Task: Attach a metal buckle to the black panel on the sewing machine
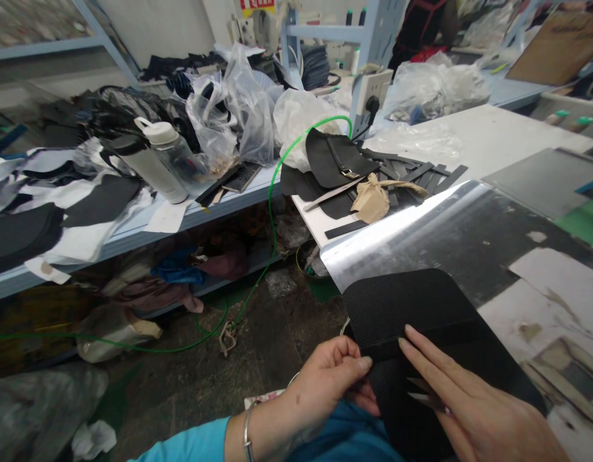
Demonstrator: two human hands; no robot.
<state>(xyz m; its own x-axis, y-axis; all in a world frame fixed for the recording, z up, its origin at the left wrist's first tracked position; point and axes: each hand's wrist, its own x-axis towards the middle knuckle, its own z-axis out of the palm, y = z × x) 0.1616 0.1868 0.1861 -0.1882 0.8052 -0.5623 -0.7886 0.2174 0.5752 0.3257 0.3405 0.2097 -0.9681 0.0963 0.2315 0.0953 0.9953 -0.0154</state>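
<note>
A black leather-like panel (407, 301) with rounded corners and a strip across it lies at the lower right, over the near edge of the work surface. My left hand (332, 372) pinches its left edge, thumb on top and fingers curled underneath. My right hand (470, 398) rests on the panel, index and middle fingers stretched along the strip. Two pointed metal blades of small scissors (424, 396) stick out from under that hand; their handles are hidden in the palm.
A shiny metal plate (387, 247) covers part of the white table (489, 128). Black flaps (332, 157) and strips (412, 173) lie behind it. A green cord (272, 218) hangs to the floor. Bottles (164, 138), plastic bags (251, 115) and cut pieces (24, 234) crowd the left bench.
</note>
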